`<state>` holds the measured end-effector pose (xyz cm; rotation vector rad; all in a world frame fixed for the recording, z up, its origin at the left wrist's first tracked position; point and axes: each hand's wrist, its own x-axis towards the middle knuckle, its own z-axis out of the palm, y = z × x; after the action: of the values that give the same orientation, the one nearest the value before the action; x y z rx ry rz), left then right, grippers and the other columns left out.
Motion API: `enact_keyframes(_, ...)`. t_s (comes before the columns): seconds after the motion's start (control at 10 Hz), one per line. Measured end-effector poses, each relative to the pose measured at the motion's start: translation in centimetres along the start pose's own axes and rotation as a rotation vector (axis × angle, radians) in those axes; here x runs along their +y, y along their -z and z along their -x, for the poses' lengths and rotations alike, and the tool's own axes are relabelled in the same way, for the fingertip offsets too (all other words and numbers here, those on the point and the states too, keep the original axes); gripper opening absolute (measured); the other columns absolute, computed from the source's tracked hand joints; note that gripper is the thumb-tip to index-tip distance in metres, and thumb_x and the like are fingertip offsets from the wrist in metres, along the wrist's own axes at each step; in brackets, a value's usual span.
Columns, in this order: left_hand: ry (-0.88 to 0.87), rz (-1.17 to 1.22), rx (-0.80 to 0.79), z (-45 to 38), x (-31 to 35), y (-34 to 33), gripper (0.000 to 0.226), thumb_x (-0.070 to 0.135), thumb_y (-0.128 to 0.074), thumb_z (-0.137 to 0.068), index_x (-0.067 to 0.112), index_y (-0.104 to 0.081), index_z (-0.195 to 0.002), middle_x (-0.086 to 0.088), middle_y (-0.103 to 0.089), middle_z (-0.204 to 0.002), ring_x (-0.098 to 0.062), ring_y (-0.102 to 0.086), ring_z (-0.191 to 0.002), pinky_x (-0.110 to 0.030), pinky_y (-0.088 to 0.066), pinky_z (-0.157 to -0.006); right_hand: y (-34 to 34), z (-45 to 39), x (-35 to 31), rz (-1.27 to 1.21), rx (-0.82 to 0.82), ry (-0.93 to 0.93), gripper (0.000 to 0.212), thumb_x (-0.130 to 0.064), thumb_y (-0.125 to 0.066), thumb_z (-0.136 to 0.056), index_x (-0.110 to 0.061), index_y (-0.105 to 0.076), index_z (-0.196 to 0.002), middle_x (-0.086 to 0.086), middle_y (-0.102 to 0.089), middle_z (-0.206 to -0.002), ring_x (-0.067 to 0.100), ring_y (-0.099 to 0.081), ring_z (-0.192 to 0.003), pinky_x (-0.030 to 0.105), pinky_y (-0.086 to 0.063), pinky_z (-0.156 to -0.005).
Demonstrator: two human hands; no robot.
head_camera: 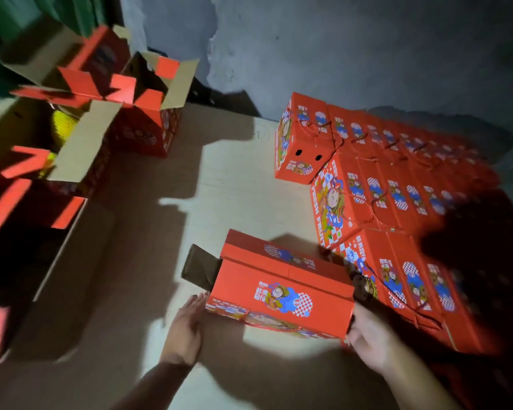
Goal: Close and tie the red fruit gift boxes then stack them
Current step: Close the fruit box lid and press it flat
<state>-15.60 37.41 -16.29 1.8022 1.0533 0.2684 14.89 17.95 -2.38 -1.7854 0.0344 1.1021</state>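
one head-worn wide-angle view, looking forward and steeply down

the camera sits above the person's forearms, which enter from the bottom edge, so the left hand [187, 329] and right hand [367, 338] lie close beneath the lens with the red box [282, 288] between them. it faces a grey wall [338, 54] across the pale floor [234, 173]; open boxes [148, 113] fall at the left edge, the rows of closed boxes [382, 187] at the right. straight lines bow toward the edges, and the corners are dark and blurred.

A dim storeroom is suggested by rows of stacked red gift boxes [397, 187] against a bare, stained wall [338, 54].
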Motion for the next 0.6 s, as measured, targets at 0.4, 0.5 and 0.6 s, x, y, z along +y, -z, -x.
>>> enact_keyframes(0.4,0.42,0.63,-0.079,9.2,2.6,2.5,0.036,0.012,-0.057,-0.1,0.037,-0.083,-0.095,0.006,-0.08,-0.102,-0.008,-0.073,-0.1,-0.032,-0.052,-0.096,4.2,6.3,2.0,0.09,-0.063,-0.132,0.037,-0.021,-0.05,-0.106,-0.001,-0.064,-0.135,0.017,-0.074,-0.123,0.029,-0.072,-0.11,0.041,-0.053,-0.093)
enact_keyframes(0.5,0.222,0.802,-0.197,8.2,6.2,4.7,0.037,0.046,-0.059,-0.09,0.032,-0.075,-0.121,-0.005,-0.075,-0.125,-0.022,-0.069,-0.118,-0.042,-0.052,-0.101,4.9,6.7,0.9,0.177,-0.153,-0.1,0.039,-0.025,-0.059,-0.103,-0.015,-0.06,-0.141,0.015,-0.072,-0.129,0.031,-0.07,-0.12,0.048,-0.053,-0.101)
enact_keyframes(0.6,0.058,0.763,-0.336,6.6,8.7,6.1,0.055,0.046,-0.057,-0.097,0.014,-0.062,-0.142,-0.017,-0.067,-0.137,-0.037,-0.063,-0.128,-0.053,-0.047,-0.107,5.0,6.7,0.1,0.194,-0.172,-0.04,0.053,-0.024,-0.072,-0.092,-0.021,-0.057,-0.143,0.014,-0.072,-0.129,0.034,-0.07,-0.119,0.056,-0.051,-0.105)
